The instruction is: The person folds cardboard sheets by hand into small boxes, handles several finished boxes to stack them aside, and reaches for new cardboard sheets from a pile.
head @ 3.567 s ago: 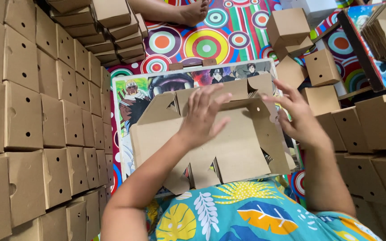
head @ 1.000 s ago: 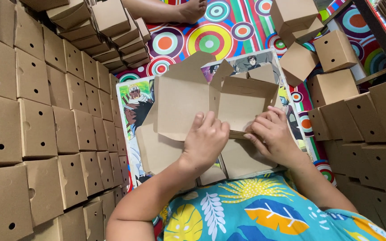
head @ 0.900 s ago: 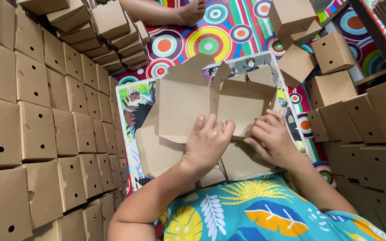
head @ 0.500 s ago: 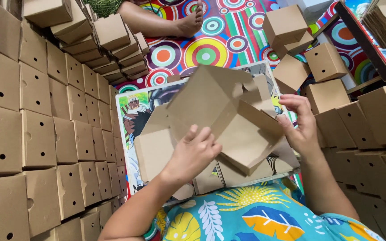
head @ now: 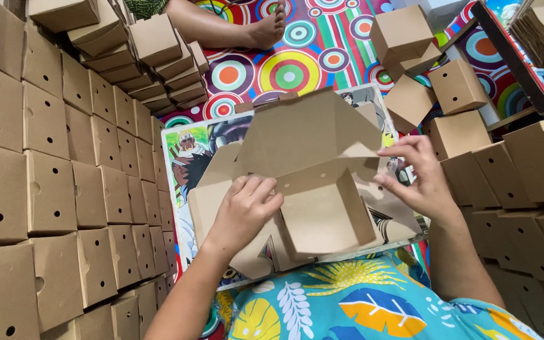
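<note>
I hold a brown cardboard box (head: 322,208) that is partly folded into shape, its open side facing me and its lid flap up. My left hand (head: 243,211) grips its left wall. My right hand (head: 417,179) holds the right side flap between thumb and fingers. Under the box lies a flat cardboard blank (head: 212,195) on a picture board (head: 190,145) with cartoon figures, resting over my lap.
Stacked folded boxes with small holes form a wall on the left (head: 45,182) and another on the right (head: 524,182). Loose boxes (head: 429,82) lie at the top right on a mat with coloured circles (head: 284,66). Another person's bare foot (head: 269,25) rests at the top.
The flat blank was pressed down on the board, then folded up. Since half a second ago the box has turned so its open side faces me, and both hands have shifted onto its sides.
</note>
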